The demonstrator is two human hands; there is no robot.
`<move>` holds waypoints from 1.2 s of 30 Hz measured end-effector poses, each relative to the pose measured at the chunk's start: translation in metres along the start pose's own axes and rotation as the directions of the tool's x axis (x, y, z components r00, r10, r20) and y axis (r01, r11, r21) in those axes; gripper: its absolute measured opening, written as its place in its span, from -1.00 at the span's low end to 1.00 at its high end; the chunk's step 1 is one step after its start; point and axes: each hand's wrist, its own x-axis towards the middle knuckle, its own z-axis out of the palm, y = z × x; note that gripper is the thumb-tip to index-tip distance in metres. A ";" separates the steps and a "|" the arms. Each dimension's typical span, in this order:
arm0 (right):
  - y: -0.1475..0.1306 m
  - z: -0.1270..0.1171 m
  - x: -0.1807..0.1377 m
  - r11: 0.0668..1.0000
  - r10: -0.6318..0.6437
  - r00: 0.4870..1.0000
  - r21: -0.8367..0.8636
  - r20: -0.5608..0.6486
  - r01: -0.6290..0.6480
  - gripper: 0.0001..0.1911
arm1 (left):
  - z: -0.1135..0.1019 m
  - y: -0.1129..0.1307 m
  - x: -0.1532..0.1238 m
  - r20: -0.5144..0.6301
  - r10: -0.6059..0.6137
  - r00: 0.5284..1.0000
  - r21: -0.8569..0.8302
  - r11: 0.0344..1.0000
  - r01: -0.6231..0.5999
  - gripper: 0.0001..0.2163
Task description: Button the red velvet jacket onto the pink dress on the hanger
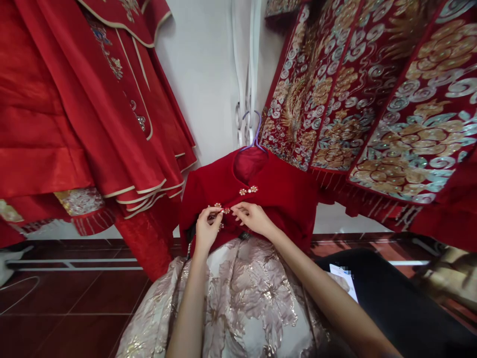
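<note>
A dark red velvet jacket (283, 199) hangs on a purple hanger (256, 130) against the white wall, above a pale floral brocade skirt (246, 303). A pearl clasp (248, 190) sits fastened near its collar. My left hand (207, 229) pinches one half of a lower pearl clasp (220, 207) on the jacket's front. My right hand (252, 218) has its fingertips pressed together on the other half, right beside the left hand. Both hands are closed on that clasp.
Red embroidered garments (93, 114) hang at the left. Heavily embroidered gold and silver panels (372, 94) hang at the upper right. A dark object with a white tag (345, 281) lies at the lower right. The floor (55, 303) is dark red tile.
</note>
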 end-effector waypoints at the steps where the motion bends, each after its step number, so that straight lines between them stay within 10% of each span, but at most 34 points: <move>1: -0.002 -0.007 -0.006 1.000 -0.001 1.000 0.009 0.028 0.001 -0.76 | -0.001 0.000 0.001 -0.013 0.015 1.000 0.025 1.000 -0.015 -0.83; 10: 0.012 -0.063 -0.063 0.986 0.039 0.997 -0.158 -0.073 -0.050 -0.78 | -0.006 -0.006 -0.039 -0.026 -0.020 0.999 0.274 0.962 0.026 -0.86; 17: 0.023 -0.029 -0.062 0.969 0.101 0.994 -0.230 0.039 -0.089 -0.80 | 0.003 0.004 -0.073 -0.026 0.022 0.999 0.448 0.894 -0.009 -0.78; 28: 0.034 -0.015 -0.067 0.936 0.121 0.989 -0.340 0.085 -0.086 -0.80 | 0.006 0.012 -0.072 0.167 -0.326 0.930 0.593 0.787 0.170 -0.81; 36: 0.027 -0.013 -0.065 0.982 0.084 0.996 -0.173 0.037 -0.076 -0.86 | 0.009 0.009 -0.074 0.112 -0.221 0.969 0.561 0.819 0.122 -0.89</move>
